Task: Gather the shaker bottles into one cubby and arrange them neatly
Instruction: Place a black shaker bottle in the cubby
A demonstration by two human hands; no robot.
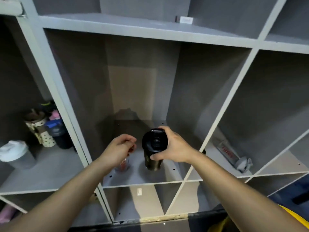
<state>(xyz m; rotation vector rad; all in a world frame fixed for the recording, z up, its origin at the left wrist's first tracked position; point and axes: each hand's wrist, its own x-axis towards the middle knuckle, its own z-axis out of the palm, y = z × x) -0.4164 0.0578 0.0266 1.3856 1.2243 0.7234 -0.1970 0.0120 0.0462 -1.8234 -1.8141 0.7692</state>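
Note:
A black shaker bottle (pixel 153 148) with a flip lid stands upright on the floor of the middle cubby (pixel 150 180). My right hand (pixel 173 146) grips it around the top from the right. To its left stands a clear bottle with red print (pixel 124 164), its top hidden under my left hand (pixel 119 149), whose fingers curl down over the lid. Several more bottles stand in the left cubby: a grey shaker with a white lid (pixel 14 154), a polka-dot bottle (pixel 42 133) and a dark shaker with a blue lid (pixel 58 134). In the right cubby a clear bottle with red lettering (pixel 231 154) lies on its side.
The grey cubby unit has thin dividers (pixel 80 139) on both sides of the middle cubby. A small white box (pixel 186 20) lies on the shelf above. The lower cubbies hold a white tag (pixel 139 191) and something pink (pixel 7 213) at far left.

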